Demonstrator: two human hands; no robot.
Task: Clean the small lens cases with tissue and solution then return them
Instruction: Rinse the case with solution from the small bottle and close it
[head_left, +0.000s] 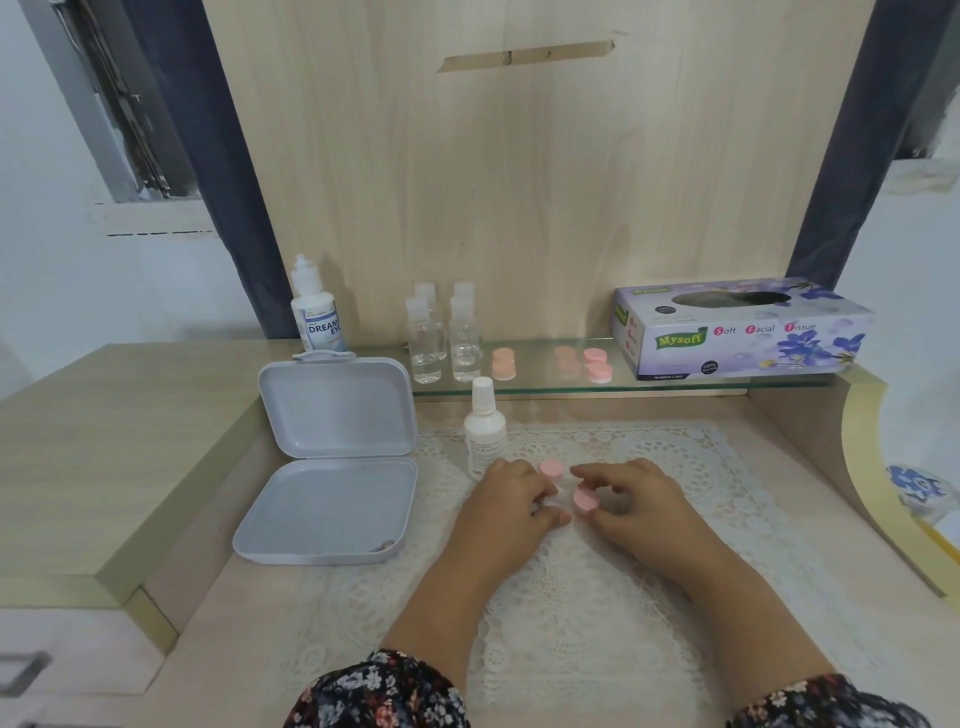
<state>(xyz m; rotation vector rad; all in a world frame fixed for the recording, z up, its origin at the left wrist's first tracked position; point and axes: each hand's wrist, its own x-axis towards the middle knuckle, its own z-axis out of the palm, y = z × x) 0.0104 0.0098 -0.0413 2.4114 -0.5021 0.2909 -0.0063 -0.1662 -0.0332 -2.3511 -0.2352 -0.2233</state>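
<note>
A small pink lens case (550, 469) sits on the lace mat just past the fingers of my left hand (514, 501), whose fingers are curled beside it. My right hand (631, 496) pinches another pink lens case (586, 501), tilted on its edge. More pink cases (504, 362) (596, 364) stand on the glass shelf. A white spray bottle (484, 428) stands just behind my left hand. The tissue box (737, 327) lies on the shelf at the right.
An open grey plastic box (332, 462) lies left of the mat. A lens solution bottle (314, 306) and several clear small bottles (444, 338) stand on the shelf (675, 387). A raised wooden ledge borders the left side.
</note>
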